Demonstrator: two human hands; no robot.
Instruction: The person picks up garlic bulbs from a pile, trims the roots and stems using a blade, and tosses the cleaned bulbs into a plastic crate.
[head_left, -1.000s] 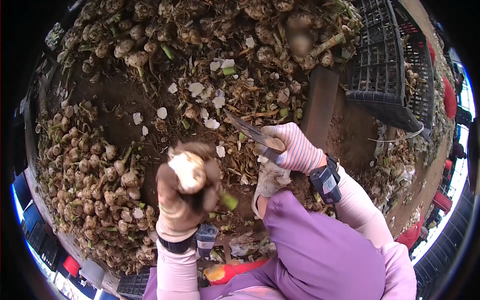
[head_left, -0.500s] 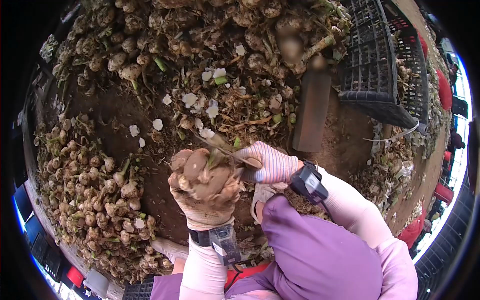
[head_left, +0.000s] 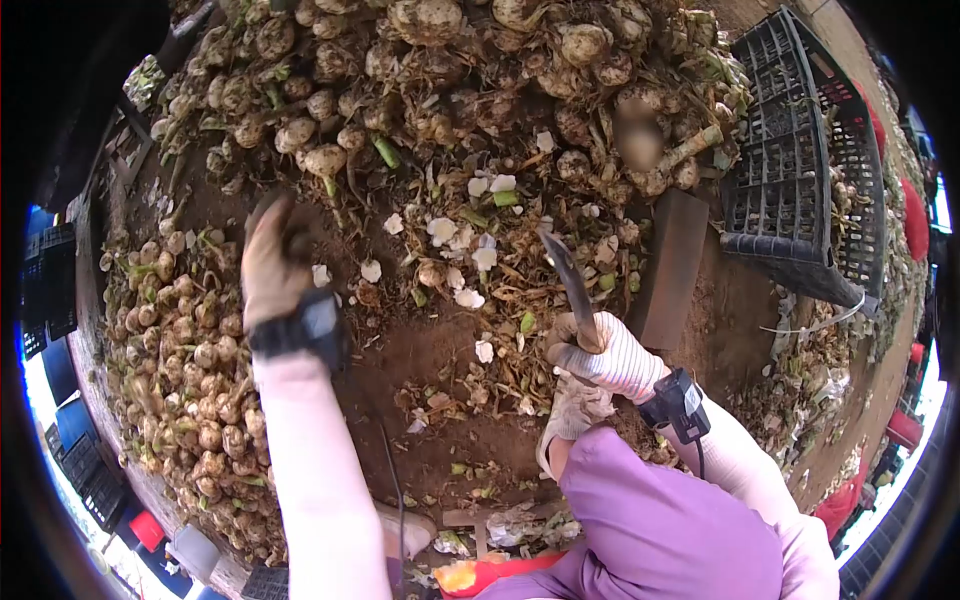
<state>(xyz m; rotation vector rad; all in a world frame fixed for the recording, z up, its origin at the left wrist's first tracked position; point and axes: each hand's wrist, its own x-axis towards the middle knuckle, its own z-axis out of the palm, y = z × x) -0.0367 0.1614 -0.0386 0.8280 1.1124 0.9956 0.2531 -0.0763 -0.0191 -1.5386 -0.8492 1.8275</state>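
My left hand [head_left: 275, 262], in a dirty knit glove, is stretched out at the left between two piles. It is blurred, its fingers are apart and nothing shows in it. My right hand [head_left: 608, 358], in a striped glove, is wrapped round the handle of a knife [head_left: 570, 275], whose dark blade points up and away from me. Beyond the knife lie white cut pieces [head_left: 484, 258] and dry stalks. Trimmed bulbs [head_left: 205, 400] are heaped at the left, and muddy bulbs with stalks [head_left: 430, 65] at the top.
A black plastic crate [head_left: 780, 150] stands on its side at the upper right. Left of it a flat brown block [head_left: 674, 270] lies on the soil. My purple-clad knee [head_left: 660, 500] is at the lower right. Red objects [head_left: 915, 220] show at the right edge.
My left hand has let go of the bulbs it held and moved up and left. My right hand has moved right and down, the knife now pointing upward. The view has shifted slightly.
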